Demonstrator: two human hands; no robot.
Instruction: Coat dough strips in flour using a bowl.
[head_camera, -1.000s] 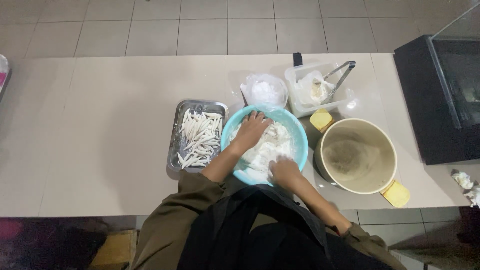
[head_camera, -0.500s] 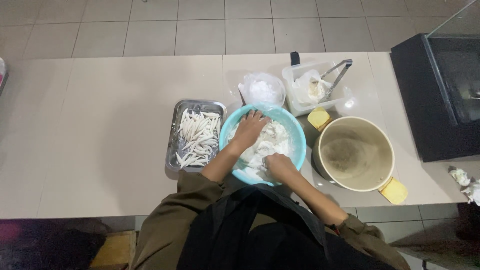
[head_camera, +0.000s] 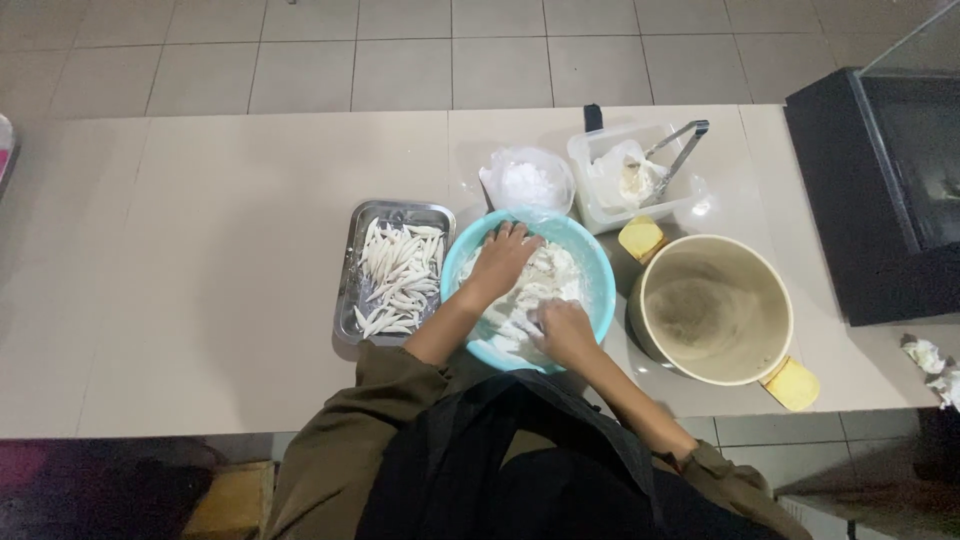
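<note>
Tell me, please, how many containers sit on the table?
5: metal tray left, blue bowl under both hands, clear round tub behind, clear square box with tongs, tan pot right.

Tray (head_camera: 352, 262) left of bowl (head_camera: 598, 272)

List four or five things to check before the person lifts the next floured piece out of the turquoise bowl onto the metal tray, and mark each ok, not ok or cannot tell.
1. Both hands in the turquoise bowl: left hand and right hand are in the white mix. Ok.
2. Metal tray within reach, beside the bowl. Ok.
3. Room on the tray: coated strips cover most of it. Cannot tell.
4. A piece gripped: hidden by the fingers. Cannot tell.
5. Beige pot clear of the path, on the opposite side. Ok.
</note>
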